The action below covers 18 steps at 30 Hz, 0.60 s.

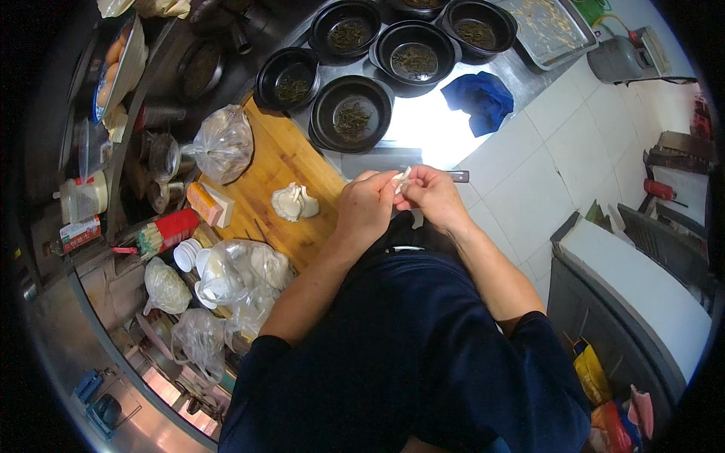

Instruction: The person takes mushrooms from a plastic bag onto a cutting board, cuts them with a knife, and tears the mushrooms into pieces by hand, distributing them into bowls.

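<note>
Close together in front of my waist, my left hand (368,198) and my right hand (427,195) both pinch a small piece of white dough (402,176) between their fingertips. The piece is partly hidden by the fingers. To the left, a lump of white dough (293,202) with folded edges lies on the wooden cutting board (283,147). Just beyond my hands is a cleaver; its broad blade (379,160) rests flat, and its dark handle (459,176) sticks out to the right behind my right hand.
Several black clay pots (352,113) holding dark green shreds stand on the metal counter (419,122). A blue cloth (481,102) and a metal tray (546,31) are to their right. Tied plastic bags (224,144), a red chopstick pack (170,229) and white cups (188,253) crowd the left.
</note>
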Each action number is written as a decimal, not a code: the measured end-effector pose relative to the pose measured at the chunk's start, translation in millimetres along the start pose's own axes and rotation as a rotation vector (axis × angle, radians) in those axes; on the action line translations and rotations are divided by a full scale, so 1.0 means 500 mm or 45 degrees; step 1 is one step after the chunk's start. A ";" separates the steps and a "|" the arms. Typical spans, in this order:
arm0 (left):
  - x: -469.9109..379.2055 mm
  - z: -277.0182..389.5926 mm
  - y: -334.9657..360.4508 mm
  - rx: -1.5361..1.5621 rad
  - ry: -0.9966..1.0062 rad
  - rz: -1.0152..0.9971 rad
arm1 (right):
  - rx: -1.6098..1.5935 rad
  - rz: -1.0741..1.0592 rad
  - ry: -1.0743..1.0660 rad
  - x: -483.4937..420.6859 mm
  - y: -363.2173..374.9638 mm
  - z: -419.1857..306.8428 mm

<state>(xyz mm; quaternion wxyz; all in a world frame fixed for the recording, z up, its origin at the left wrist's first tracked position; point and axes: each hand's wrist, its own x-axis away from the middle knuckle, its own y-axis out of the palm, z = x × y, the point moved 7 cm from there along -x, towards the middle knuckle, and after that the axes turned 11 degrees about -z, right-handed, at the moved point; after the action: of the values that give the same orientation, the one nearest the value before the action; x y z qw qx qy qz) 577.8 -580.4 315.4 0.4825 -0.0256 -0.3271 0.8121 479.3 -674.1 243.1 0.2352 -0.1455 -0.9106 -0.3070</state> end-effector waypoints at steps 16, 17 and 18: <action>-0.005 0.031 0.011 -0.040 0.073 -0.036 | -0.145 0.045 0.035 0.004 -0.017 0.007; -0.005 0.029 0.012 -0.050 0.084 -0.032 | -0.182 0.073 0.053 0.004 -0.016 0.007; -0.006 0.029 0.012 -0.060 0.096 -0.029 | -0.219 0.103 0.070 0.004 -0.016 0.008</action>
<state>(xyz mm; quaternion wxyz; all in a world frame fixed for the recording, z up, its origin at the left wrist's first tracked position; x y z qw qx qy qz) 569.5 -592.3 322.6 0.5029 -0.0639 -0.3280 0.7972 472.9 -677.6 237.2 0.2589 -0.1932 -0.8675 -0.3783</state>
